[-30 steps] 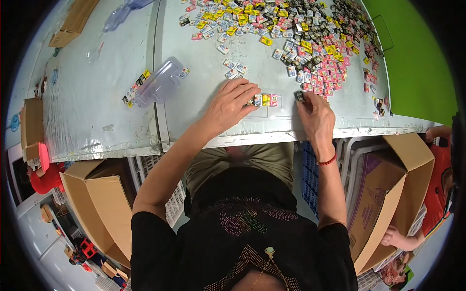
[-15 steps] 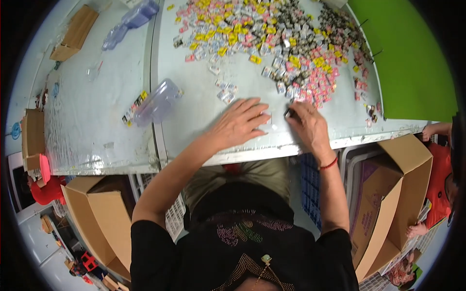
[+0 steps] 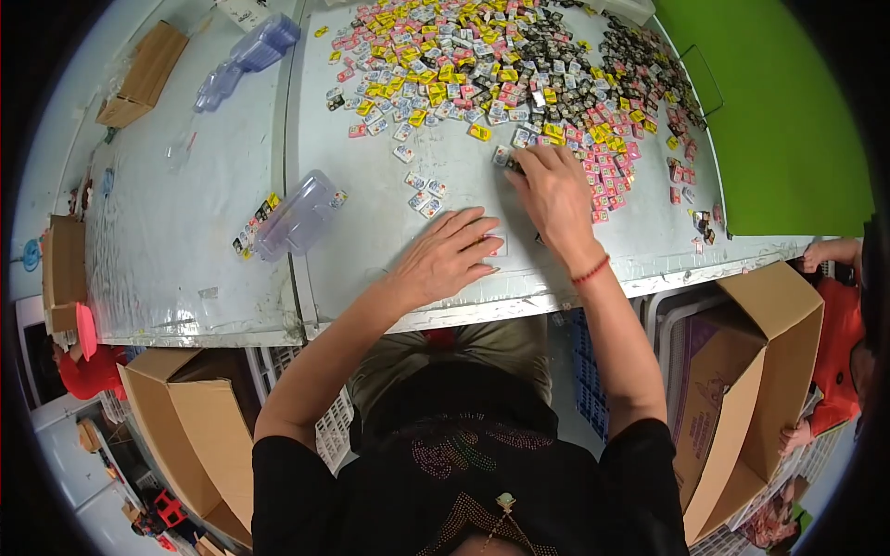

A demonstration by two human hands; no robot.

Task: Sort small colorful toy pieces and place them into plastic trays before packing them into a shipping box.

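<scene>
your left hand [image 3: 447,258] lay flat with fingers apart, pinning small packets [image 3: 491,246], while your right hand [image 3: 554,190] pinched one packet [image 3: 505,157] at twelve o'clock, beside the pile [image 3: 519,65].

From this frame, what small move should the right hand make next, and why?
Probably close the fingers on one small packet and draw it back toward the left hand. The right hand reaches to the near edge of the packet pile, fingertips on a packet, while the left hand rests flat near the table edge.
</scene>
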